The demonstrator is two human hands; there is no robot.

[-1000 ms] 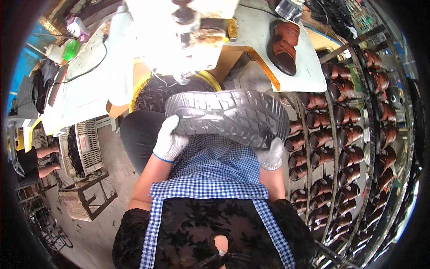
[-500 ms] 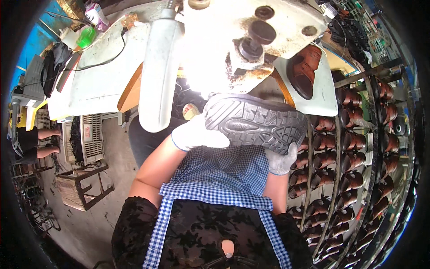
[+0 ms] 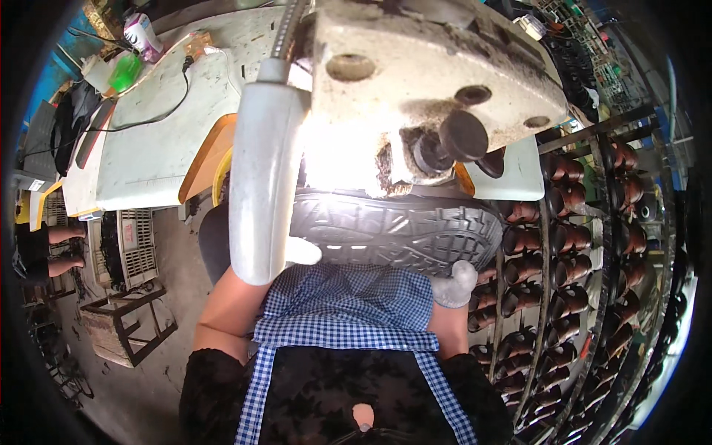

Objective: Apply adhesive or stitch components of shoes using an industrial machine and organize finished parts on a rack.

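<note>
A shoe (image 3: 400,233) lies crosswise in front of me, its dark treaded sole toward me and its upper hidden. My left hand (image 3: 302,252), in a white glove, grips one end; the grey lamp (image 3: 259,170) covers most of it and only the thumb shows plainly. The other end is held by my gloved right hand (image 3: 454,285), thumb against the sole's lower edge. Right above the shoe stands the head of a cream sewing machine (image 3: 415,74) with a dark round knob (image 3: 464,136). The shoe's upper edge meets the machine's underside; whether they touch is unclear.
A pale worktable (image 3: 156,163) with a black cable stretches left, a green container (image 3: 124,73) at its back. To my right stands a rack (image 3: 545,274) of many brown shoes. On the floor at left are a wooden stool (image 3: 122,326) and a crate (image 3: 137,248).
The shoe has come up closer under the machine head and lies more level. My left hand has slid behind the lamp. The view has shifted, so the machine sits lower.
</note>
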